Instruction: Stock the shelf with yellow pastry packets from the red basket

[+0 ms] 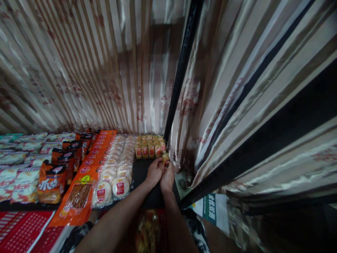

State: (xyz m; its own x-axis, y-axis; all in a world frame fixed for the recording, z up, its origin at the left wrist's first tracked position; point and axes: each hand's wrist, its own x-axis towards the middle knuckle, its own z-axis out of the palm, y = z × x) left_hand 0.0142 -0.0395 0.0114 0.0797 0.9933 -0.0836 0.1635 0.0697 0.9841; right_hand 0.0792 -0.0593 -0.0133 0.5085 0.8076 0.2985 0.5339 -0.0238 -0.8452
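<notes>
My left hand [156, 171] and my right hand [167, 177] meet at the right end of a dark shelf [142, 172]. Between their fingertips is a small yellow snack packet [165, 157], pinched by both. Just behind it, rows of similar yellow packets [151, 150] with red labels stand against the curtain. To the left of my hands lie rows of round white crackers in clear wrappers [120, 186] with red labels. More yellow packets [149, 230] show dimly below my forearms, where their container is hard to make out.
Orange snack bags [79, 193], orange-and-black bags [52, 184] and white bags [25, 182] fill the shelf's left. A black post [181, 73] rises behind my hands; a thick black bar [250, 144] slants at right. Striped curtains [105, 70] hang behind. Red baskets [23, 232] sit lower left.
</notes>
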